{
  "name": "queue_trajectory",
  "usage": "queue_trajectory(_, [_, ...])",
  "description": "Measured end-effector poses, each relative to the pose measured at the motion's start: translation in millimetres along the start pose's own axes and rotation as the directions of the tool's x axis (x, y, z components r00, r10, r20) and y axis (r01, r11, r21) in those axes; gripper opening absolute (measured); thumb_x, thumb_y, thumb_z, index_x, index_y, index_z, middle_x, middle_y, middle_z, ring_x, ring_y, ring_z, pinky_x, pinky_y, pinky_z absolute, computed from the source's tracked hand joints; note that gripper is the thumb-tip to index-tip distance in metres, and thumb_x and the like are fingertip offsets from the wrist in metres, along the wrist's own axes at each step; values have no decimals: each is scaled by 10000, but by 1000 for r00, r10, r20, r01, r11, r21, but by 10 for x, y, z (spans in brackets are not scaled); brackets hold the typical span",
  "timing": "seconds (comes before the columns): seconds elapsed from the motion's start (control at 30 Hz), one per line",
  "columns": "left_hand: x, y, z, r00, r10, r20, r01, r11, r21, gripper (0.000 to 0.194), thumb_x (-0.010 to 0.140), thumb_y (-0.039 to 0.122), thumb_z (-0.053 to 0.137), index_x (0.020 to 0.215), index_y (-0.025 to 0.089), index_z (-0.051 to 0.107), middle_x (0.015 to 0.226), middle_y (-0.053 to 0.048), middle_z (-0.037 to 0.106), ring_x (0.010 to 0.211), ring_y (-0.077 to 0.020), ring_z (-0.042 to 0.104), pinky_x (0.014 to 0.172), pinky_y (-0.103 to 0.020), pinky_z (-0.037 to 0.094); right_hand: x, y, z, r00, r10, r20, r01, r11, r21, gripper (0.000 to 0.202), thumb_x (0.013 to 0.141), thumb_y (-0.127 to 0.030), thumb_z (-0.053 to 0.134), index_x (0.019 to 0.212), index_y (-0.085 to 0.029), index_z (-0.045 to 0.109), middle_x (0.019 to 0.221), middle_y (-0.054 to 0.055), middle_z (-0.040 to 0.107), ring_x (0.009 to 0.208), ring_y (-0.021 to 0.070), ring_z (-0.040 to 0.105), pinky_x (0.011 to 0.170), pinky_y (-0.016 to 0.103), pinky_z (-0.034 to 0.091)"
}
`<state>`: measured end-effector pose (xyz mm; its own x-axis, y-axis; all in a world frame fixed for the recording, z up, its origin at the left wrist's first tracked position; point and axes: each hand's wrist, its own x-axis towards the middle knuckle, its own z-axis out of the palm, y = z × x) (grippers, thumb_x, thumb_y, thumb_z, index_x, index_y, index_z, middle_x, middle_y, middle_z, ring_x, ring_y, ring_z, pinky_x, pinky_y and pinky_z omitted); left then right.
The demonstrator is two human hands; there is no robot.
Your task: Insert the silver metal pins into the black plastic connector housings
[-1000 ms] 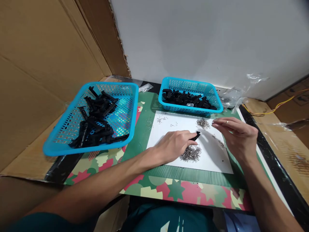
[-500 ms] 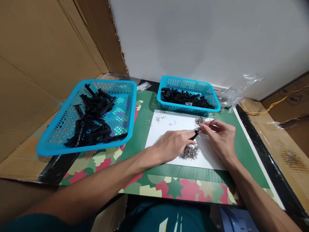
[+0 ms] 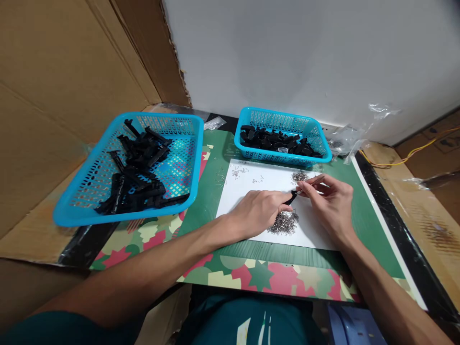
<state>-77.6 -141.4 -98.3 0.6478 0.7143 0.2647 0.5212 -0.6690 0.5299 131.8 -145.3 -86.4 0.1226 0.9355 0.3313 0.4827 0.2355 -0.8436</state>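
Observation:
Over the white sheet (image 3: 237, 194), my left hand (image 3: 261, 211) pinches a small black plastic part (image 3: 291, 198) between thumb and fingers. My right hand (image 3: 328, 200) is closed around a thin tool like tweezers (image 3: 316, 180), whose tip meets the end of the black part. Whether the tip grips a tiny piece is too small to tell. Just below my left fingertips lies a pile of small metal springs or clips (image 3: 283, 223). A smaller metal pile (image 3: 299, 176) sits beyond my right fingertips.
A large blue basket (image 3: 197, 167) with long black parts stands at the left. Behind the sheet is a smaller blue basket (image 3: 283, 157) of black pieces. Clear plastic bags (image 3: 347, 139) and a yellow cable (image 3: 408, 155) lie at the back right. Cardboard (image 3: 72, 62) borders the left.
The camera view has shifted slightly. Both hands keep nearly the same place, with the tool and black part still together.

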Motion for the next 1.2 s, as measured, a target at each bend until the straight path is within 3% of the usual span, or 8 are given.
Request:
queue_trajectory(0.2, [18,-16,13,1000,-24,13,24,999,-33,305,1051,225,557,1325,214,690,1145,-91,793,1027,-245,759,844,-362,592,-13,-28,7,1000,-29,10,29,996,-80,194,879,-351,775,766,-198,738,733,47,756,659,201,715,639,345,610])
queue_trajectory(0.37, [37,20,-48,998,-58,5,58,995,-77,284,1069,266,540,1291,195,702,1132,-89,786,1037,-252,746,860,-375,586,-5,1,39,999,45,-11,-44,994,101,203,864,-342,803,756,-188,727,771,50,751,716,211,729,683,348,613])
queue_trajectory(0.5, [16,114,-119,987,-72,-140,51,987,-150,299,1085,317,514,1240,152,709,1103,-91,773,939,-212,740,801,-341,590,20,-44,1,996,-29,-85,41,988,147,151,933,-350,743,917,-200,758,734,17,707,650,176,674,664,333,557])
queue_trajectory(0.67, [-68,220,-100,921,207,-331,-256,961,-109,293,1072,290,518,1233,124,697,1057,-105,763,913,-184,739,782,-305,618,166,-146,-24,982,-106,158,95,993,75,290,1019,-435,600,997,-202,770,668,-6,619,562,138,533,550,281,430])
queue_trajectory(0.77, [-117,249,-63,859,411,-306,-423,906,30,278,1048,264,532,1236,165,712,980,-68,755,813,-146,727,729,-270,625,324,-214,89,891,-103,442,162,982,-96,314,989,-443,614,939,-187,790,690,19,676,577,146,530,536,276,390])
queue_trajectory(0.83, [-138,250,-47,816,490,-306,-490,868,83,286,1025,214,535,1243,173,715,977,-52,751,800,-126,722,740,-251,632,428,-244,216,841,-120,528,244,955,-171,286,967,-408,629,953,-184,806,706,27,714,575,149,528,551,281,387])
queue_trajectory(0.9, [-149,235,-39,795,518,-314,-515,851,99,312,1009,174,526,1260,167,711,1003,-50,747,819,-117,722,776,-241,640,512,-250,355,826,-137,547,288,936,-200,249,954,-367,644,971,-186,814,795,44,764,625,162,577,597,286,418])
queue_trajectory(1.2, [-154,134,11,849,439,-295,-450,892,33,407,1008,170,528,1397,160,646,1148,-94,694,893,-144,722,796,-259,656,617,-136,634,793,-161,588,321,930,-178,151,890,-256,693,950,-198,820,926,55,814,718,191,665,674,298,492])
